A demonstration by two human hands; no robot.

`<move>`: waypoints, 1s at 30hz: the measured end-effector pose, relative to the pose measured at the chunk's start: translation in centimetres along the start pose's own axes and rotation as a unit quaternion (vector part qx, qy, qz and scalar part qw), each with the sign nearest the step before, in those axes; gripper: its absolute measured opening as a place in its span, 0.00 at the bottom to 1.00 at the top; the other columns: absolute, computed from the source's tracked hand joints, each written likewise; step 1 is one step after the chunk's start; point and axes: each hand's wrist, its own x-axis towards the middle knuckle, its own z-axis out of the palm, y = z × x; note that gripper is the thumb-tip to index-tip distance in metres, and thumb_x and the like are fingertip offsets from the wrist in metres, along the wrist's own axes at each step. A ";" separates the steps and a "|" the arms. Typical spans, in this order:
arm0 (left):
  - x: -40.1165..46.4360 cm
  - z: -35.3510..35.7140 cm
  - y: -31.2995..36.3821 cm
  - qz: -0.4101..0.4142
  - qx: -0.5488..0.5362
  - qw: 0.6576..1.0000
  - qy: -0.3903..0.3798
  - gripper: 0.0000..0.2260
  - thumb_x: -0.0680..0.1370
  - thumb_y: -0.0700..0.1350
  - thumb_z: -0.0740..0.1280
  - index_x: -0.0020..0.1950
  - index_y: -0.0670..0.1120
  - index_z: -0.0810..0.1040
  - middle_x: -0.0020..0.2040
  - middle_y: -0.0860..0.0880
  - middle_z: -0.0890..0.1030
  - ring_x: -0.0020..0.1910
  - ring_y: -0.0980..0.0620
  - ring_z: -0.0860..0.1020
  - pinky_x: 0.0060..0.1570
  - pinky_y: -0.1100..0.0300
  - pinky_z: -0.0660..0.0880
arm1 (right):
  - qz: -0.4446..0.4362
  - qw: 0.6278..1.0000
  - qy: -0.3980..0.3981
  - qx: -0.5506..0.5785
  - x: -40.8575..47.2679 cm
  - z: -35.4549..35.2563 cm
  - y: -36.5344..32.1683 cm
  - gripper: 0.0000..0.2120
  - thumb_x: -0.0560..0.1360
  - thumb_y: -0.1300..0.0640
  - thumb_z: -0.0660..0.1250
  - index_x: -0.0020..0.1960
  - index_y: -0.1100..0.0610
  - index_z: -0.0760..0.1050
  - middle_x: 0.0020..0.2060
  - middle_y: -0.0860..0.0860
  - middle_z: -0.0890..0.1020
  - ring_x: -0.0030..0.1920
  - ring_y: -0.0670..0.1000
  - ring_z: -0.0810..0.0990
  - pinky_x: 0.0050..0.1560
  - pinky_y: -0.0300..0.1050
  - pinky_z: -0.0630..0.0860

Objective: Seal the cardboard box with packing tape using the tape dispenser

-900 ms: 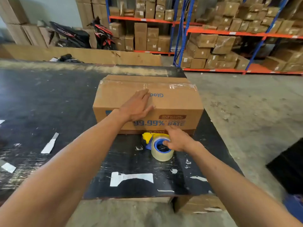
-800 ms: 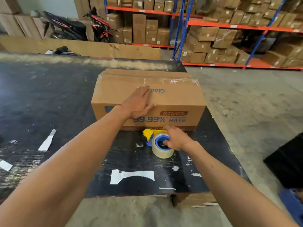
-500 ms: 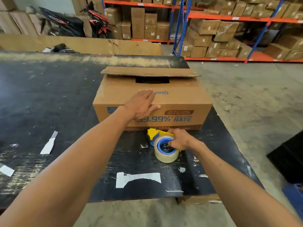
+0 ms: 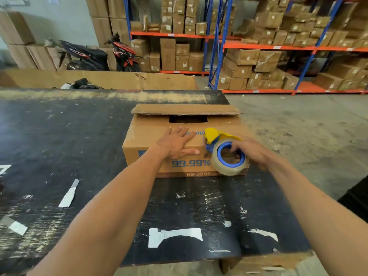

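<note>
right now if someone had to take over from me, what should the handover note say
Left hand: flat, palm down on the near top flap of the cardboard box, holding it shut.
Right hand: gripping the tape dispenser, held in the air at the box's near right top edge.
Box sits on the black table; far flap is raised, with a dark gap showing beneath it.
Done: dispenser in hand, near flap down.
Left: press the far flap down, run tape along the seam. No tape visible on it yet.
</note>
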 end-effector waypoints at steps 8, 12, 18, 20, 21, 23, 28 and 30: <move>-3.2 0.1 1.5 0.018 -0.011 1.000 -0.006 0.38 0.76 0.72 0.52 0.80 0.53 0.49 0.81 0.44 0.51 0.79 0.43 0.51 0.75 0.42 0.47 | -0.079 0.994 0.058 0.054 1.4 -0.9 -3.8 0.18 0.68 0.54 0.66 0.57 0.43 0.79 0.46 0.51 0.81 0.45 0.49 0.77 0.45 0.48 0.74; -5.0 -1.5 2.1 -0.004 -0.170 0.985 -0.033 0.33 0.77 0.67 0.60 0.78 0.55 0.60 0.80 0.47 0.57 0.78 0.45 0.55 0.75 0.47 0.50 | -0.121 0.989 0.069 0.047 1.6 0.5 -5.3 0.17 0.70 0.54 0.70 0.56 0.40 0.81 0.50 0.49 0.85 0.53 0.49 0.82 0.56 0.48 0.78; -5.8 -5.4 -1.4 -0.147 -0.763 0.622 0.098 0.26 0.79 0.63 0.60 0.63 0.44 0.77 0.60 0.42 0.82 0.59 0.45 0.81 0.67 0.46 0.71 | -0.215 0.974 0.071 0.010 1.8 1.3 -6.2 0.20 0.70 0.55 0.75 0.59 0.37 0.81 0.51 0.46 0.85 0.51 0.49 0.83 0.52 0.49 0.79; -5.3 -6.2 -2.4 -0.148 -0.836 0.523 0.074 0.32 0.79 0.63 0.59 0.67 0.36 0.73 0.61 0.36 0.80 0.59 0.39 0.81 0.66 0.43 0.72 | -0.242 0.966 0.088 0.007 2.2 1.3 -6.6 0.22 0.71 0.54 0.76 0.61 0.36 0.80 0.52 0.49 0.83 0.51 0.52 0.81 0.52 0.50 0.78; -5.1 -6.7 -2.6 -0.137 -0.859 0.489 0.063 0.33 0.79 0.63 0.58 0.67 0.35 0.72 0.61 0.34 0.79 0.59 0.37 0.80 0.65 0.43 0.72 | -0.261 0.960 0.099 0.006 2.6 1.2 -6.7 0.23 0.71 0.54 0.76 0.62 0.36 0.79 0.52 0.52 0.81 0.50 0.52 0.80 0.52 0.49 0.77; -4.8 -8.0 -2.7 -0.113 -0.893 0.431 0.058 0.33 0.80 0.62 0.59 0.67 0.33 0.70 0.62 0.31 0.78 0.60 0.34 0.79 0.65 0.42 0.72 | -0.302 0.946 0.114 -0.027 3.6 1.0 -6.9 0.24 0.71 0.53 0.76 0.63 0.36 0.79 0.49 0.53 0.78 0.48 0.52 0.77 0.50 0.48 0.76; -3.9 -10.0 -2.9 -0.126 -0.893 0.420 0.098 0.27 0.78 0.56 0.67 0.65 0.35 0.72 0.60 0.34 0.80 0.56 0.38 0.82 0.56 0.46 0.79 | -0.373 0.912 0.104 -0.133 7.1 0.5 -6.9 0.27 0.70 0.54 0.77 0.65 0.36 0.77 0.44 0.51 0.73 0.45 0.52 0.75 0.47 0.55 0.75; -3.4 -10.2 -3.4 -0.151 -0.892 0.409 0.119 0.21 0.77 0.51 0.70 0.62 0.37 0.74 0.59 0.36 0.81 0.54 0.41 0.83 0.53 0.49 0.81 | -0.395 0.907 0.096 -0.114 8.2 0.7 -7.4 0.27 0.70 0.56 0.77 0.67 0.41 0.77 0.44 0.50 0.73 0.46 0.51 0.75 0.47 0.51 0.75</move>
